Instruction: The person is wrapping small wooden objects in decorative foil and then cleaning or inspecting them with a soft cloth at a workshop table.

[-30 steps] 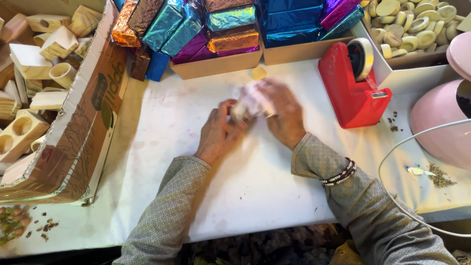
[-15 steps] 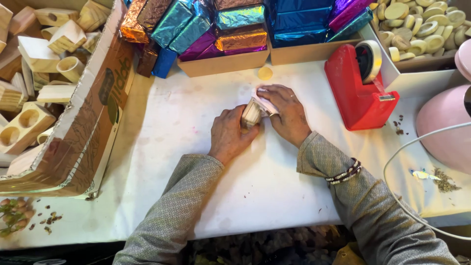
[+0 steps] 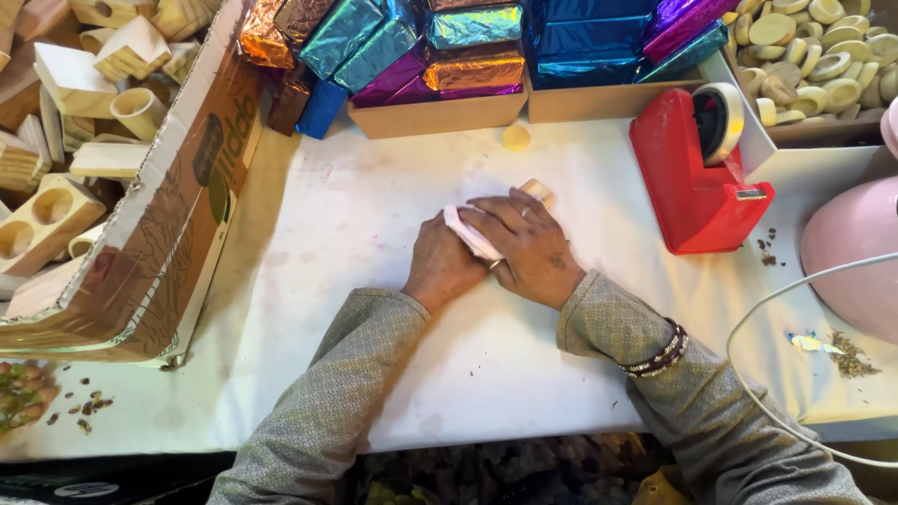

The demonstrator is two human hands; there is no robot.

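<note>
My left hand and my right hand press together on a small wooden block partly wrapped in white paper, in the middle of the white table. The right hand lies flat over the paper and block, fingers pointing left. The left hand holds the package from the near left side. Only one pale end of the block shows beyond the right hand.
A red tape dispenser stands to the right. Foil-wrapped packets fill boxes at the back. A cardboard box of wooden blocks sits left, a box of round discs back right, a pink dome and white cable right.
The block was held up on end between both hands. Now it lies low on the table with the right hand flat over it and the paper folded across.
</note>
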